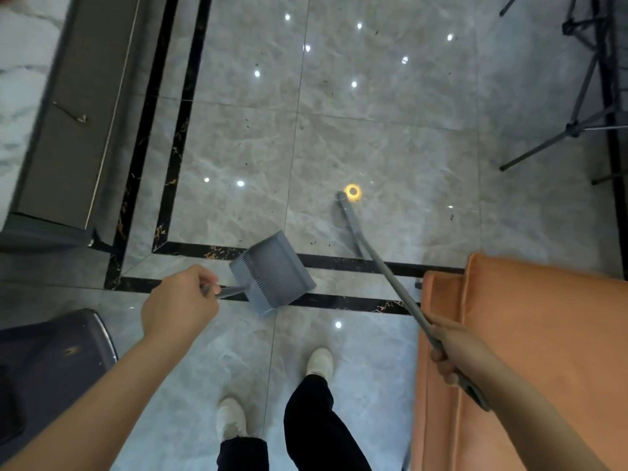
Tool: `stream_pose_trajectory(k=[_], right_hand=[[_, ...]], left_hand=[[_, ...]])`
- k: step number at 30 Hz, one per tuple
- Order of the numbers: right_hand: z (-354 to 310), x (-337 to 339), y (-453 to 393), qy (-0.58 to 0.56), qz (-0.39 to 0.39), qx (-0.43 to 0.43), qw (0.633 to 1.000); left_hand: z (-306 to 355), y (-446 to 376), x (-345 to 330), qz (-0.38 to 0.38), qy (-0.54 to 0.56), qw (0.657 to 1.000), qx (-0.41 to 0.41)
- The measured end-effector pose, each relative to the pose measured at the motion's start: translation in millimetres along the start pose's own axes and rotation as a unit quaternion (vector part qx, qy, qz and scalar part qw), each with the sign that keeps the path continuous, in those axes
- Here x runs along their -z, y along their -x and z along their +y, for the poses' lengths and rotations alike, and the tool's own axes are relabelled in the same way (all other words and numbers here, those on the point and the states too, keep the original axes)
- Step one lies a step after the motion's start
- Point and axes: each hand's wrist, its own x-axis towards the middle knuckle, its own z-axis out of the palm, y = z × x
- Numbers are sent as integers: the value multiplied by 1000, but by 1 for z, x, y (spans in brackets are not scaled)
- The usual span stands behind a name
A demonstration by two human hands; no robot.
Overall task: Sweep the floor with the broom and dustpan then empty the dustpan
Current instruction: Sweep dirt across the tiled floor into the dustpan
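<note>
**Floor-sweeping scene: items, left to right**

No brand, label or legible writing shows on any item.

1. Cabinet (64, 130), one, grey-brown, along the left edge of the floor (390, 147), with a small metal handle on its face.
2. Dark chair (51, 368), one, at the floor's lower left corner.
3. Left hand (176, 305), one, clenched around the dustpan's thin handle; forearm bare.
4. Dustpan (272, 273), one, grey-blue, with a comb of teeth along two sides. It is tilted, over the double black inlay lines in the tile, just ahead of the person's feet.
5. Shoes, two, pale, on the grey marble tile near the bottom edge; dark trouser legs above them.
6. Debris, many small dark specks, scattered over the central tiles; uncounted.
7. Broom (373, 263), one, grey; its head meets the floor mid-tile beside a yellow ring of reflected light, the shaft slanting back to the right.
8. Right hand (448, 351), one, closed around the broom shaft near its upper end.
9. Orange sofa (526, 334), one, at the lower right corner.
10. Black tripod legs (584, 96), at the upper right corner; the number of stands is unclear.
</note>
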Motion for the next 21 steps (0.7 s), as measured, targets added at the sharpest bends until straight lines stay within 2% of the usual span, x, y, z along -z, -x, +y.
stream_pose_trajectory(k=[5,9,13,21], right_hand=[[-17,-8,-10,68,12,20,997],[-16,-28,-5,126,-49,-5,991],[-16,-27,9,96,-89,-42,990],[-40,-62,9,136,-29,39,989]], left_hand=[[4,3,-5,-2,-7,1000,1],[3,2,-4,1,-16,1000,-3],[-3,-2,-1,-3,-12,1000,-4],[0,2,-2,-29,-4,1000,3]])
